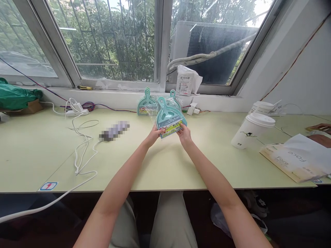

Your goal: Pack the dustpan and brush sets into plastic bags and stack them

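Can read "Face" 2 times on the pale pack (297, 163), near right. Can see a red lightning bolt, framed blue, on the sticker (48, 186) on the table (165, 172), near left. Cannot make out script on the lidded cup (252, 132), right, print on the white box (184, 84), far, or characters on the yellow label (172, 128) of the dustpan set (176, 113).

I watch from afar through one head-worn camera, set above the wearer's lap (170, 220) and facing forward and down. Its wide view runs from there across the table (165, 172) to the window (162, 44); the left hand (153, 135) and right hand (185, 135) appear mid-frame, at middle distance.
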Demonstrator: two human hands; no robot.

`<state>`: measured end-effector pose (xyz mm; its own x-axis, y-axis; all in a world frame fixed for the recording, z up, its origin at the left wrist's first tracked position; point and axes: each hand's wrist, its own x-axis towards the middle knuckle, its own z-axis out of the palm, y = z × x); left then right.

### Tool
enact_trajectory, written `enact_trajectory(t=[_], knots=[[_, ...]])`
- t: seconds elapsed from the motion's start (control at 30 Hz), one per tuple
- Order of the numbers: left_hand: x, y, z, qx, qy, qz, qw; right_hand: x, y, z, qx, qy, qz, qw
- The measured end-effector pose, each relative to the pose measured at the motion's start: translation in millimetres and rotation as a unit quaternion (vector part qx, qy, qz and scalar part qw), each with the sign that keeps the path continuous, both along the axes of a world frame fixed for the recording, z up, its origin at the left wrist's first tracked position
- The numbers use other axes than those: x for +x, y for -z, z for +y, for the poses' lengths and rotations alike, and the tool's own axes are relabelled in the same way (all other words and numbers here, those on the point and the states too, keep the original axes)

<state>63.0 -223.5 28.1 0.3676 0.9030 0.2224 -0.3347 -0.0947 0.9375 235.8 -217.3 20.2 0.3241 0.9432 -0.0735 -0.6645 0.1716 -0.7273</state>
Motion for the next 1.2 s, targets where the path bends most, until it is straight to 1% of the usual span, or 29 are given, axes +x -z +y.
enact_trajectory(t=[0.13, 0.2, 0.27, 0.37, 0.43, 0.5, 0.6, 0.77, 0.87, 0.97, 1.03, 1.07, 1.2], knots=[[2, 0.3, -3, 0.012, 0.009, 0.020, 1.000, 0, 1.4, 0, -0.037, 0.024, 0.009, 0.999], [3, -0.5, -4, 0.018, 0.008, 0.022, 1.000, 0, 2.6, 2, -0.042, 0.026, 0.007, 0.999], [3, -2.1, -4, 0.013, -0.008, 0.016, 1.000, 0, 3.1, 2, -0.019, 0.007, -0.001, 1.000], [0, -5.1, -3, 0.008, -0.037, -0.004, 0.999, -3, 2.6, 2, 0.045, -0.052, -0.037, 0.997], [-3, -6.3, -1, 0.011, -0.044, -0.014, 0.999, -6, 2.5, 0, 0.084, -0.088, -0.064, 0.991], [-4, -6.0, 1, 0.013, -0.042, -0.015, 0.999, -9, 3.2, -1, 0.099, -0.096, -0.075, 0.988], [-2, -2.9, 2, 0.000, -0.040, -0.007, 0.999, -11, 5.2, -3, 0.069, -0.058, -0.065, 0.994], [5, -0.2, -3, -0.028, -0.012, 0.022, 0.999, -11, 6.0, -6, 0.005, 0.011, -0.053, 0.998], [7, -3.5, -8, -0.028, -0.002, 0.014, 1.000, -13, 6.2, -8, 0.006, 0.024, -0.054, 0.998], [8, -5.4, -9, -0.026, -0.022, 0.016, 0.999, -15, 6.7, -8, 0.015, 0.022, -0.055, 0.998], [7, -4.1, -6, -0.028, -0.042, 0.009, 0.999, -15, 5.9, -8, 0.017, 0.006, -0.056, 0.998], [6, -2.9, -4, -0.027, -0.048, 0.004, 0.998, -14, 5.0, -7, 0.023, -0.013, -0.058, 0.998], [0, 0.7, 5, -0.002, -0.056, -0.016, 0.998, -6, 0.3, -5, 0.084, -0.125, -0.062, 0.987]])
